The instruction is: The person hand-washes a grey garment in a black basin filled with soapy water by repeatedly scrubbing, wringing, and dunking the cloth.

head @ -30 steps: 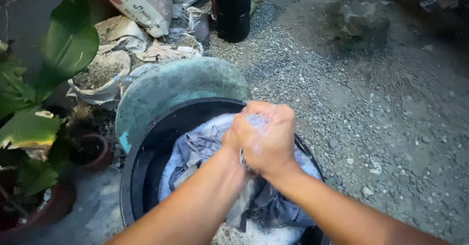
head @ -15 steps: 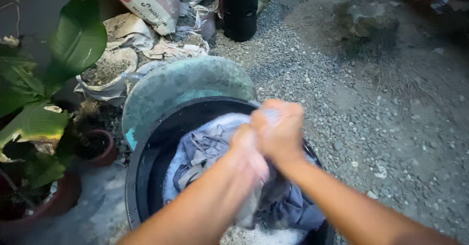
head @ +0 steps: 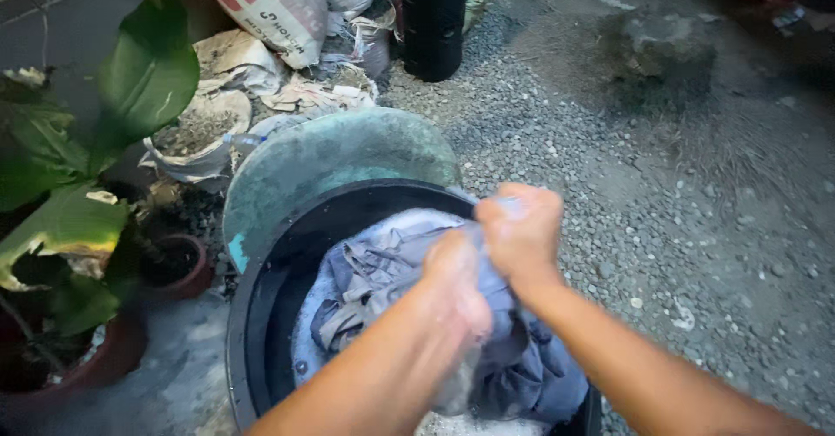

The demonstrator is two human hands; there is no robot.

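Scrubbing is the step in hand, as judged from the pose: a wet bluish-grey cloth is gripped by both hands above a black tub. The left hand is closed into a fist on a bunch of the cloth; it is blurred, so the fingers cannot be told one from another. The right hand is also closed tight on the cloth, just beyond the left hand and touching it, so the fabric is pressed between the two fists.

The rest of the cloth hangs down into the tub and lies in folds on white suds, which are seen at the near edge of the tub. A green basin is leaned against the far rim of the tub. Left of the tub a small clay pot is placed, and further left a plant with big leaves. Beyond the tub, behind the basin, some sacks are piled, and a black pipe stands upright near them. Right of the tub only gravel ground is seen.

For the next move, a firm grip with both fists would be needed, and probably a fresh part of the cloth must be taken up from the tub, with care that the suds are not splashed over the rim.
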